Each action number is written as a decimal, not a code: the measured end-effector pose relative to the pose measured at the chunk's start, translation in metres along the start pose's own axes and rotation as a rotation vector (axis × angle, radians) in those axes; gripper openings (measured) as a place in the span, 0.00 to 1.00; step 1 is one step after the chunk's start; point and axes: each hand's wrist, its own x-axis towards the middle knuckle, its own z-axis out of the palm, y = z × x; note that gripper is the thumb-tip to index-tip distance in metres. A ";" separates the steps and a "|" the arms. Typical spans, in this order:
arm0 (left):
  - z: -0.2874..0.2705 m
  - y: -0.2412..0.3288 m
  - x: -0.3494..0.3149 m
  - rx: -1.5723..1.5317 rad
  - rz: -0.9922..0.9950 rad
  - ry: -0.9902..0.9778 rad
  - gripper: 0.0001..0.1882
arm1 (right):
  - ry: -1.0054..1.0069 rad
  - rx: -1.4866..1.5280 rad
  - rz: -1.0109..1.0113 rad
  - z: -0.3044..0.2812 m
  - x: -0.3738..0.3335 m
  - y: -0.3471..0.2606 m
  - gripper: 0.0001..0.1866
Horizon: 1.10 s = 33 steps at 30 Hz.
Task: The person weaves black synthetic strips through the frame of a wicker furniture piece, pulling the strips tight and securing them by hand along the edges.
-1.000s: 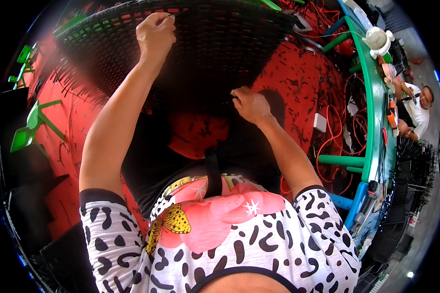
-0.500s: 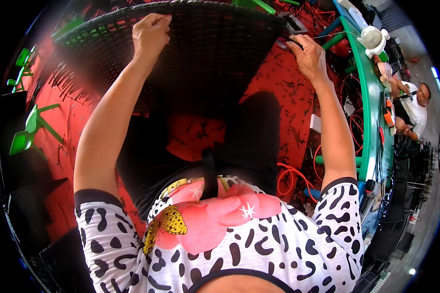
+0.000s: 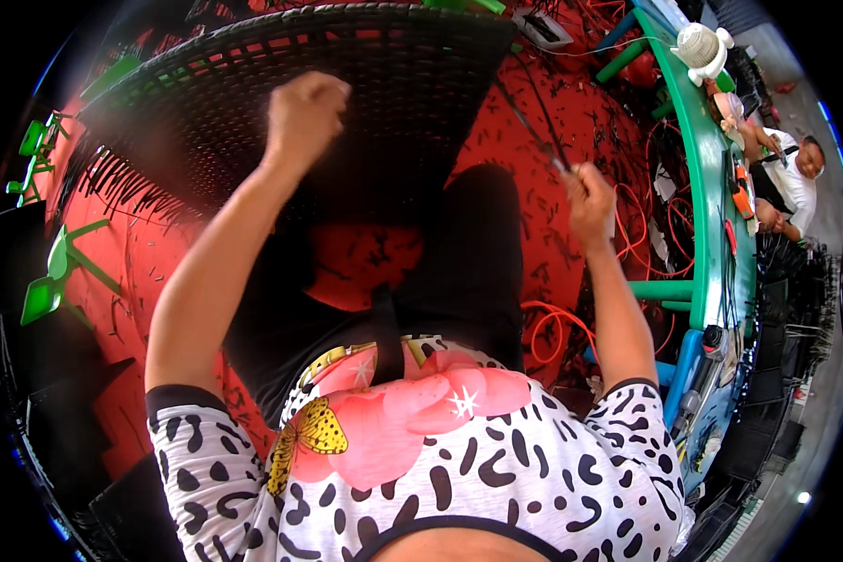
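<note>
A dark woven wicker panel [image 3: 393,122] stands tilted over my lap, with loose strand ends sticking out along its left lower edge. My left hand [image 3: 307,117] is in front of its upper middle, fingers curled closed and blurred; whatever they hold, if anything, is hidden. Off the panel's right side, my right hand [image 3: 591,204] is closed on a dark weaving strand [image 3: 545,117], which runs up toward the panel's upper right corner. Two thin dark lines meet at these fingers; I cannot tell whether both are one strand.
Dark scraps litter the red floor [image 3: 543,234]. To the right is a green table [image 3: 712,234] with a white fan [image 3: 702,51] on it, and a red hose [image 3: 557,323] coils below. Green stools [image 3: 51,281] stand at left. Another person [image 3: 801,178] sits beyond the table.
My right hand has come down toward me, and the dark strand now stretches between it and the panel. My left hand has dropped from the panel's top edge and shifted slightly right.
</note>
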 end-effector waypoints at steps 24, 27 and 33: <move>0.088 -0.003 -0.117 -0.235 -0.211 -0.844 0.05 | -0.295 0.901 0.305 0.032 -0.016 -0.086 0.19; 0.087 -0.006 -0.118 -0.280 -0.187 -0.821 0.07 | -0.233 0.815 0.263 0.046 0.016 -0.114 0.12; 0.042 -0.023 -0.065 0.241 0.380 -0.178 0.30 | 0.027 -0.059 -0.304 0.064 0.087 -0.098 0.17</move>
